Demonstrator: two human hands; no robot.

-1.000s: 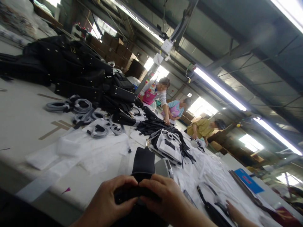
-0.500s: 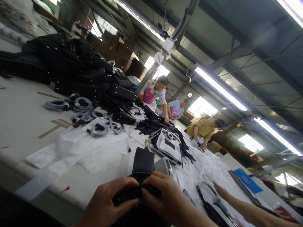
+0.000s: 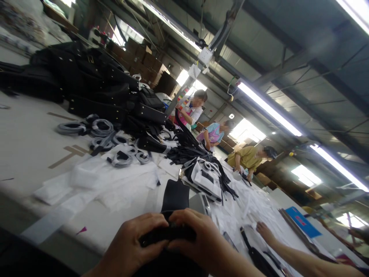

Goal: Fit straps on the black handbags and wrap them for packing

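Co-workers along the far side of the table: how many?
3: one in a white top by the black pile, one in blue and pink beside, one in yellow further right. Others may be hidden.

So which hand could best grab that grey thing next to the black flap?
Probably the right hand. Both hands pinch the black piece, but the grey thing lies just beyond the right hand's knuckles. The left hand would have to cross over the flap to get there.

1 head cam, tilted, facing along table [image 3: 34, 154].
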